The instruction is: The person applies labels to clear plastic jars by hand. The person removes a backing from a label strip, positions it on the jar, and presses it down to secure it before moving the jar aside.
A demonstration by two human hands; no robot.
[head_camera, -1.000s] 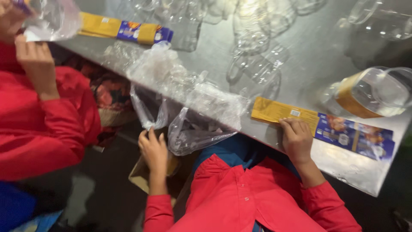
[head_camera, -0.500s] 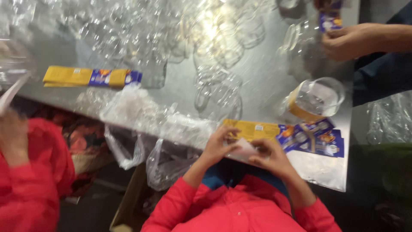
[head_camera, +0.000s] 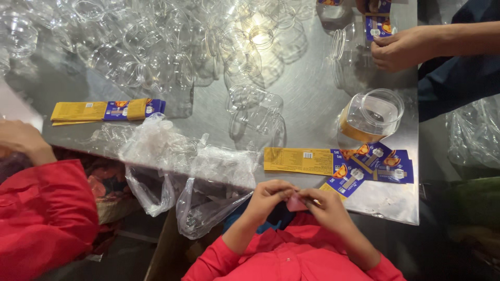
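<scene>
Head view: we see the left hand [head_camera: 268, 195] and the right hand [head_camera: 324, 204] meeting at the near edge of the steel surface [head_camera: 312, 104], both sets of fingers pinched on a small pink piece [head_camera: 296, 203] held between them, just off the surface. The piece lies between the two hands, equally near each; its long axis cannot be told. It looks thin, pale pink and mostly hidden. Yellow-and-blue labels [head_camera: 338, 162] lie just beyond the hands, beside a clear jar [head_camera: 372, 114].
</scene>
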